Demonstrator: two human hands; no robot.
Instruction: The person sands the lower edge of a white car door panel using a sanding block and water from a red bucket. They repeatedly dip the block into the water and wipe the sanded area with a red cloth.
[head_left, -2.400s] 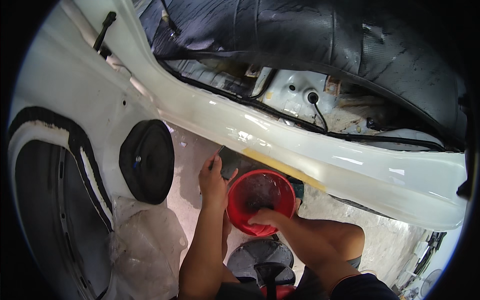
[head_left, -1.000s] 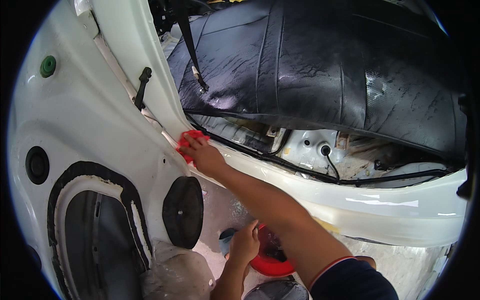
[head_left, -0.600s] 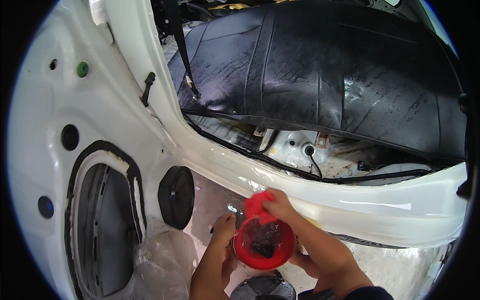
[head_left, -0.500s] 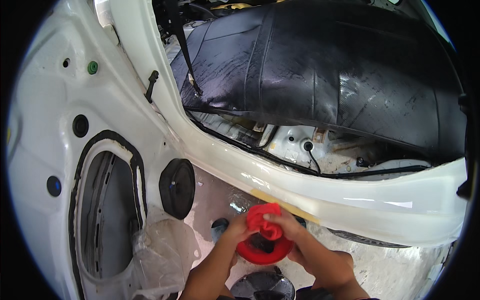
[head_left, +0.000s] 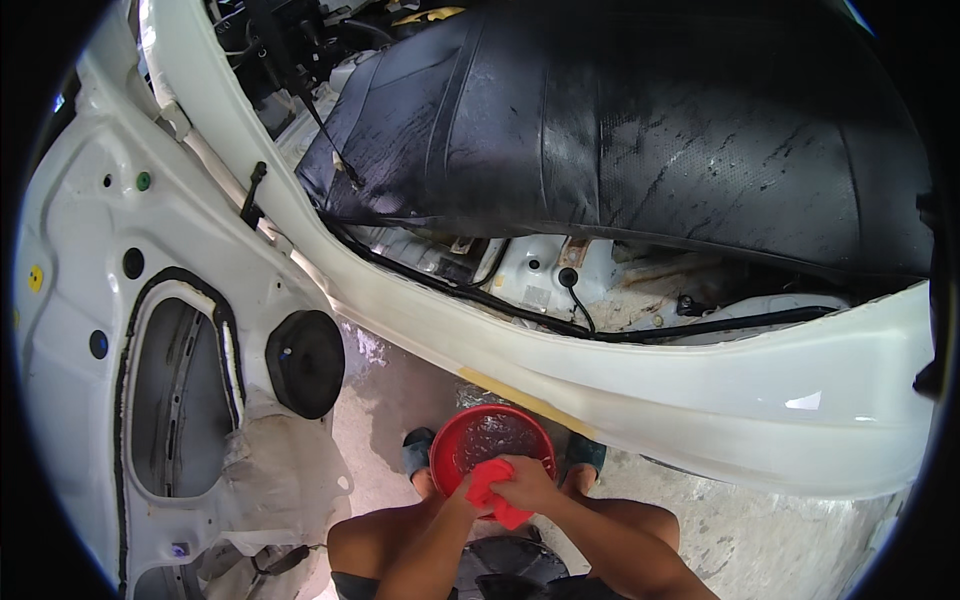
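A bunched red cloth [head_left: 490, 487] is gripped between both of my hands, over the near part of a red bucket [head_left: 440, 447]. My left hand [head_left: 463, 497] closes on the cloth's left side, its fingers partly hidden by the cloth. From the right, my right hand [head_left: 527, 484] wraps round the cloth, and a corner of it hangs below the fist. Dark-looking water [head_left: 495, 436] with pale flecks of foam shows inside the bucket, which stands on the floor between my feet.
Beyond the bucket runs the white car's door sill [head_left: 640, 372], with a black seat [head_left: 700, 170] inside. The stripped open door [head_left: 80, 430] with a black speaker [head_left: 306, 364] stands at the left. A round black seat or lid [head_left: 510, 568] is below me.
The cloth and both hands have moved nearer to me, from over the bucket's far part to its near side, uncovering the water. The whole view has shifted too.
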